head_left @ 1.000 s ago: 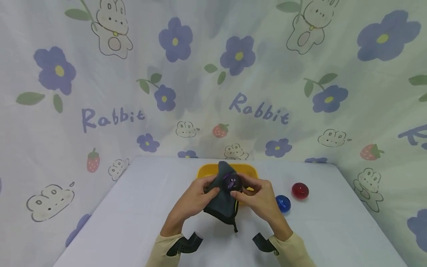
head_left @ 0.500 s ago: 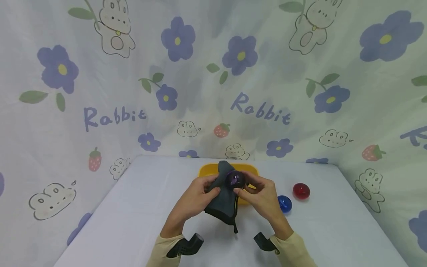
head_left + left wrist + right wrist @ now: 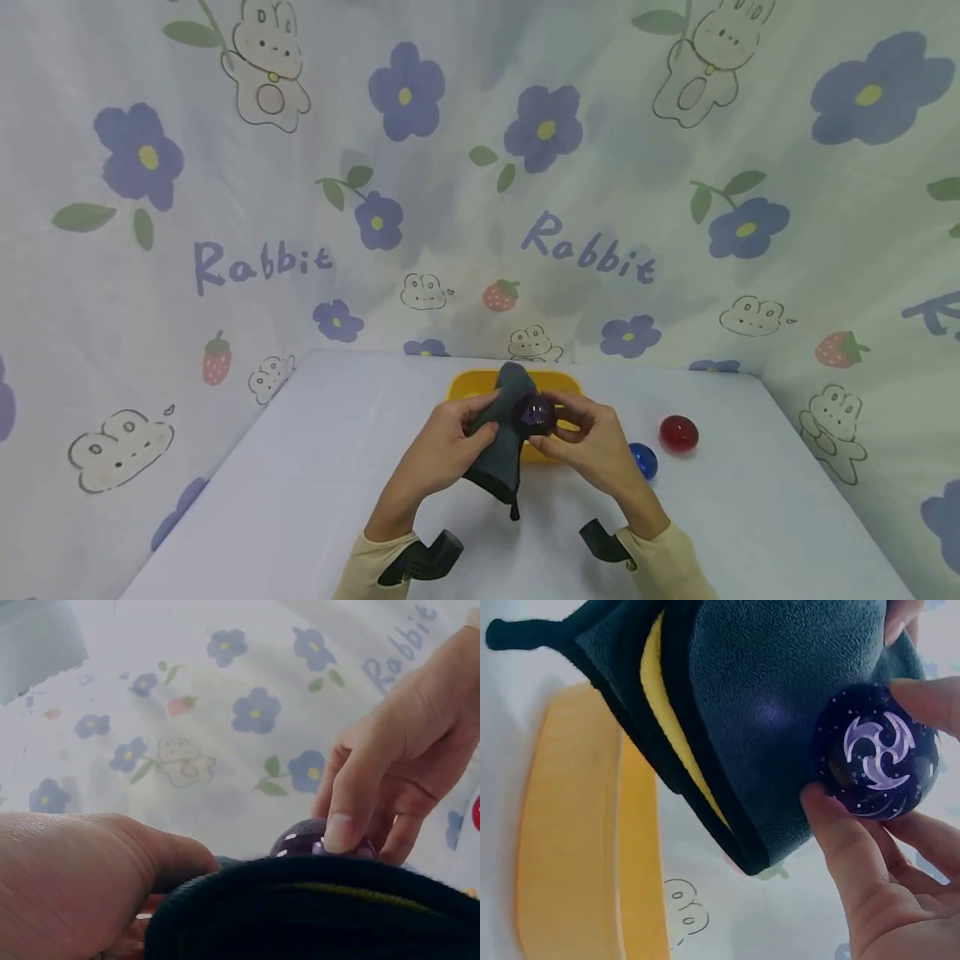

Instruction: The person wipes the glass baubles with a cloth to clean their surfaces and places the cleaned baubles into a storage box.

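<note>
My left hand grips a folded dark grey towel between thumb and fingers. The towel has black edging, a yellow line inside the fold and a small hanging loop. In my right hand a shiny dark purple ball is pinched by thumb and fingertips, right against the towel's side. A pale swirl of three blades marks the ball in the right wrist view. From the left wrist view, the towel's edge covers the lower part of the ball.
Behind the hands a yellow plastic tub stands on the white table. A blue ball, partly behind my right wrist, and a red ball lie to the right. A rabbit-print curtain hangs around the table.
The towel has turned and looks narrower, its loop swinging slightly left. My right hand and the purple ball have shifted a little right. Both grips stay the same.
</note>
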Motion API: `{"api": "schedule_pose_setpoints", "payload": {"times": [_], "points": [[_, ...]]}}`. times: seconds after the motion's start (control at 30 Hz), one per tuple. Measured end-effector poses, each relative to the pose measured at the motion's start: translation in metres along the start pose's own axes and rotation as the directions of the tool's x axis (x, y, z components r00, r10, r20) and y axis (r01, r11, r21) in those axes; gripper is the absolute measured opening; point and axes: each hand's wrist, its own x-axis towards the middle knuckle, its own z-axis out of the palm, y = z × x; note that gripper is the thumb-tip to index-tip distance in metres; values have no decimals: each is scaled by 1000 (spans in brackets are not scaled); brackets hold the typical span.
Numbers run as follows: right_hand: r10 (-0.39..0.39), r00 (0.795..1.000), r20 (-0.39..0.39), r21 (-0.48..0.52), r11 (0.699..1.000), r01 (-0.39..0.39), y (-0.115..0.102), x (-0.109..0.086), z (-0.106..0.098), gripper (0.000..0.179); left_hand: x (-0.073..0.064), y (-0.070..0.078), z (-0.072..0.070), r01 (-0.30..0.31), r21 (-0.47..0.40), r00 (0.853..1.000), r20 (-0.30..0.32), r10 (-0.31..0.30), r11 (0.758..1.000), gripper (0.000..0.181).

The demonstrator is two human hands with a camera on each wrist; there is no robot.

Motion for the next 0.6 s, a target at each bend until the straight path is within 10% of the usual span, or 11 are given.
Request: {"api": "schedule_pose_setpoints", "payload": {"times": [0.3, 0.6], "points": [[14, 997, 81, -27, 1000, -12, 4, -1, 0, 62, 6, -5, 7, 21, 39, 994, -107, -16, 999, 46], [-34, 995, 99, 0, 999, 34, 0, -1, 5, 56, 6, -8, 4, -32, 69, 998, -46, 35, 997, 47]]}}
